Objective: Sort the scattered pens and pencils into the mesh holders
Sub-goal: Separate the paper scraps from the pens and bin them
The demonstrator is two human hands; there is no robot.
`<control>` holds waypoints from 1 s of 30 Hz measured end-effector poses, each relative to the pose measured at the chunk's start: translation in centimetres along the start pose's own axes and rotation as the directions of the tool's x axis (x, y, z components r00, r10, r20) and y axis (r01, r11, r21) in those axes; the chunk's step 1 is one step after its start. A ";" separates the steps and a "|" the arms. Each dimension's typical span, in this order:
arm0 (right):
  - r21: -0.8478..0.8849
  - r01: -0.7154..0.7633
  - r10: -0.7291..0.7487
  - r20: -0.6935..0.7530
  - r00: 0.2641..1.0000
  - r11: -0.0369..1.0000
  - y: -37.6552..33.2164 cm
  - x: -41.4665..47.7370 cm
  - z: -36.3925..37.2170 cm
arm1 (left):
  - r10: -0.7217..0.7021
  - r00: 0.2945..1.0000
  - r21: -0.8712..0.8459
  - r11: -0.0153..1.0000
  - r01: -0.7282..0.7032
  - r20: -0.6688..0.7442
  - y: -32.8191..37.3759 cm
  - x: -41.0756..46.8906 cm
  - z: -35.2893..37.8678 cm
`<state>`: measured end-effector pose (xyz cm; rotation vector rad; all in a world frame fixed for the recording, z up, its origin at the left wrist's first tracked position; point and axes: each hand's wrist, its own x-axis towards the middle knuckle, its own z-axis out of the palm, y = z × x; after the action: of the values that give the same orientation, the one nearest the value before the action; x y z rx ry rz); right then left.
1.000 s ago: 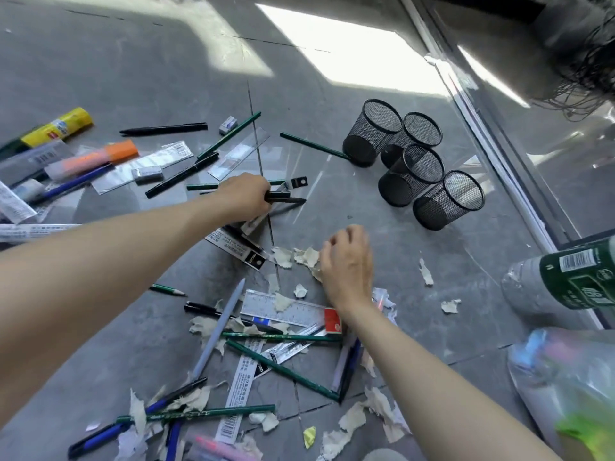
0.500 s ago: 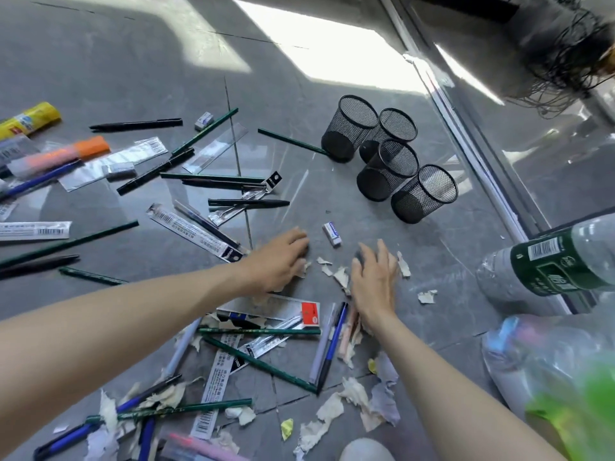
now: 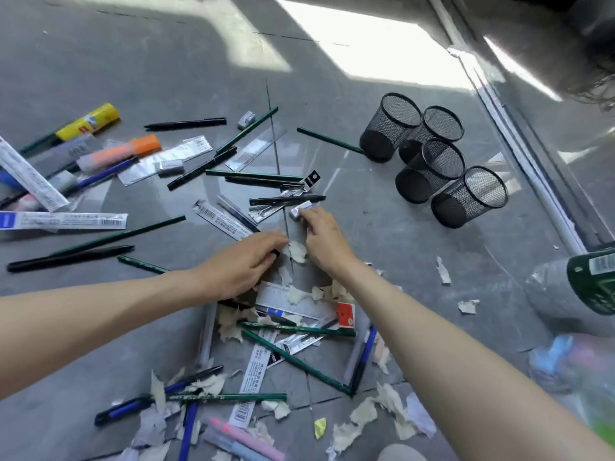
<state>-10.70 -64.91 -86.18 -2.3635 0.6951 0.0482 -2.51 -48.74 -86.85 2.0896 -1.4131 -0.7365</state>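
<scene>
On floor [image 3: 166, 61] mid-frame, R hand [image 3: 324, 241] pinches eraser [image 3: 301, 210]; L hand [image 3: 243, 267] flat, holding nothing. Scattered pens [image 3: 288, 199] & pencils [image 3: 331, 140] lie around, holders [image 3: 466, 201] empty, well apart. Prob. best: drop eraser, grab pens tip-down.

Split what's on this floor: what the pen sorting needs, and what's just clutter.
For the job: four black mesh holders; green wooden pencils; black pens; blue pens.
Clutter: torn paper scraps; small white erasers; clear plastic rulers; yellow glue stick; green-labelled plastic bottle.

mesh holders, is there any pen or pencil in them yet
No, all four mesh holders show only bare mesh inside, with nothing standing in any of them.
</scene>
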 end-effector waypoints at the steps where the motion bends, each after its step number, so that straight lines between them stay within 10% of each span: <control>1: 0.021 -0.002 0.002 -0.008 1.000 1.000 -0.3 -0.1 0.2 | -0.010 1.000 0.028 1.000 0.010 -0.020 -0.4 -0.4 -0.1; 15: -0.195 -0.028 0.031 0.009 0.999 0.980 1.1 -4.4 0.3 | -0.168 0.950 0.418 0.868 0.269 -0.262 -2.3 -1.3 -3.1; 20: -0.350 0.273 -0.230 0.159 0.960 0.896 -0.5 -5.4 1.4 | 0.263 0.962 0.485 0.852 -0.197 -0.070 -0.5 -3.2 -0.5; 30: -0.424 0.153 -0.161 0.019 0.987 0.893 1.0 -4.3 0.4 | 0.111 0.973 0.472 0.882 -0.002 -0.203 -2.2 -3.9 -0.1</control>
<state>-14.85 -63.27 -86.20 -2.8355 0.5373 0.1204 -2.19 -44.31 -87.63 2.3812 -1.6322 -0.1202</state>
